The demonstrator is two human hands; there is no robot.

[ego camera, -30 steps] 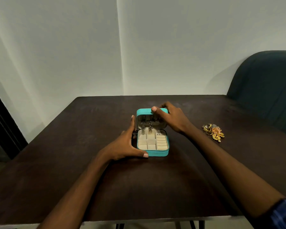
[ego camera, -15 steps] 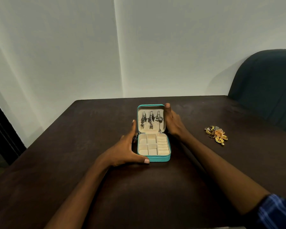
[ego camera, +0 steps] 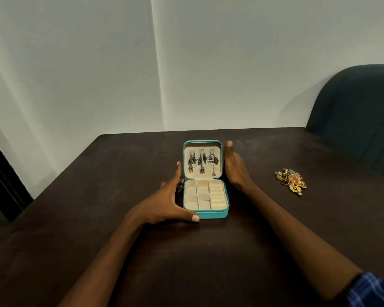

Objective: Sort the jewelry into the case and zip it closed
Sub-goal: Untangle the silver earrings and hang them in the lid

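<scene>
Mid-table, the teal jewelry case (ego camera: 205, 196) stands open, left hand (ego camera: 166, 201) bracing its near-left corner with thumb and fingers spread, right hand (ego camera: 235, 167) flat against the lid, fingers together. Gold jewelry pile (ego camera: 290, 181) waits well right. Letting go could drop that lid onto the hanging earrings (ego camera: 201, 161).

We seem to be in a home, in a plain corner of a room. A dark brown surface (ego camera: 98, 218) stands pushed against bare, pale painted walls (ego camera: 75, 63) that meet in a corner just behind it. At the right edge we see the rounded back of a dark green upholstered chair (ego camera: 359, 111), the sort found in a living or dining room. A dark doorway or frame (ego camera: 0, 178) shows at the far left. We see no tools, signs or shop fittings.
</scene>
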